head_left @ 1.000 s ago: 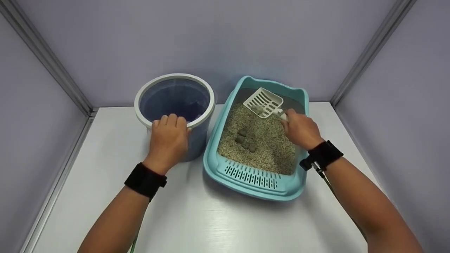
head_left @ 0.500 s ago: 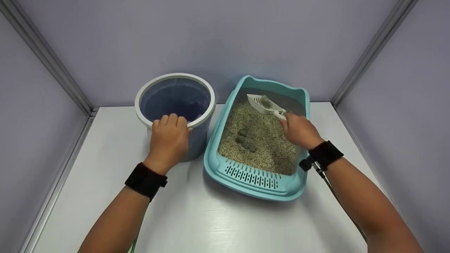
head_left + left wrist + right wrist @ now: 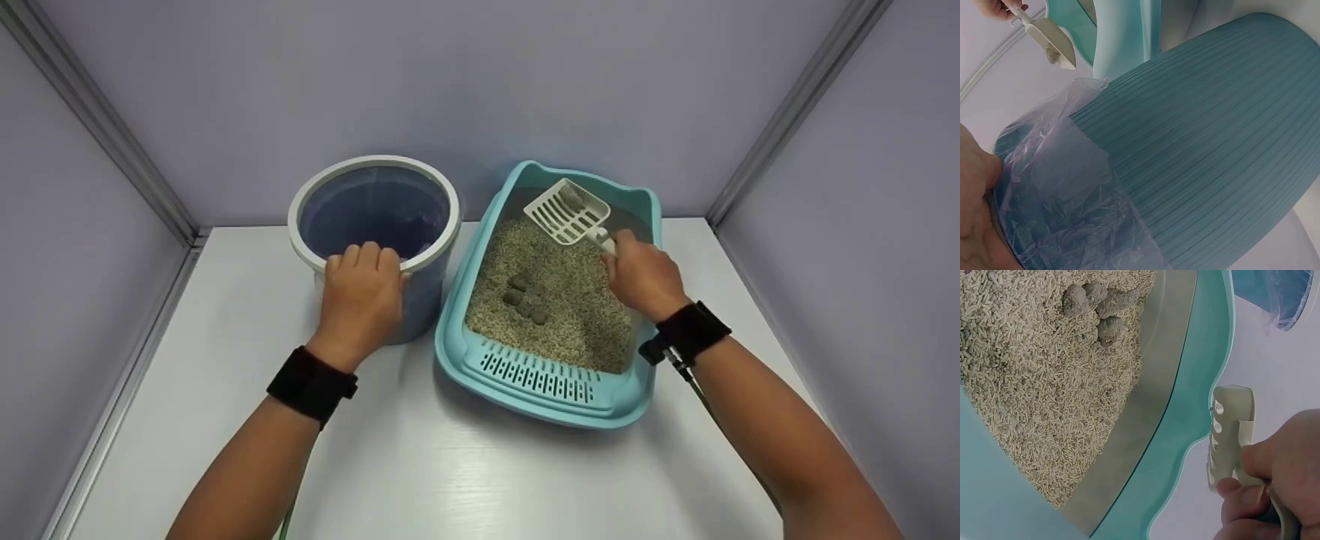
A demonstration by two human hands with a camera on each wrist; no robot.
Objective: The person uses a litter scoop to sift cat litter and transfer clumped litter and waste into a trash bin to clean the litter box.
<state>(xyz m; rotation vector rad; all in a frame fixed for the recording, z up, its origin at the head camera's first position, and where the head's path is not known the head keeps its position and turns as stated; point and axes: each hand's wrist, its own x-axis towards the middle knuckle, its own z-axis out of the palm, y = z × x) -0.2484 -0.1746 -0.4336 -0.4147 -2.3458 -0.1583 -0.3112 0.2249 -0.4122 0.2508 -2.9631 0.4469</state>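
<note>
My right hand (image 3: 645,277) grips the handle of a white slotted litter scoop (image 3: 566,212), held up over the back of the litter box. One grey clump (image 3: 571,196) lies in the scoop, near its far edge. The turquoise litter box (image 3: 529,409) holds pale pellet litter (image 3: 577,300), with several dark clumps (image 3: 514,297) bunched on top. To its left stands a blue bin (image 3: 424,300) with a white rim. My left hand (image 3: 361,304) holds this rim at the front, fingers over the edge. Clear bag plastic (image 3: 1072,191) hangs down the bin's ribbed outside.
Both containers stand on a white table (image 3: 465,480) against a pale back wall (image 3: 450,82). Side walls (image 3: 862,225) with metal corner strips enclose the table left and right. The bin and box stand close together. A thin cable (image 3: 739,450) runs along the right forearm.
The scoop has tipped onto its side and come back flatter. Its clump has shifted from the near left side to the far edge. The left hand stays on the bin rim.
</note>
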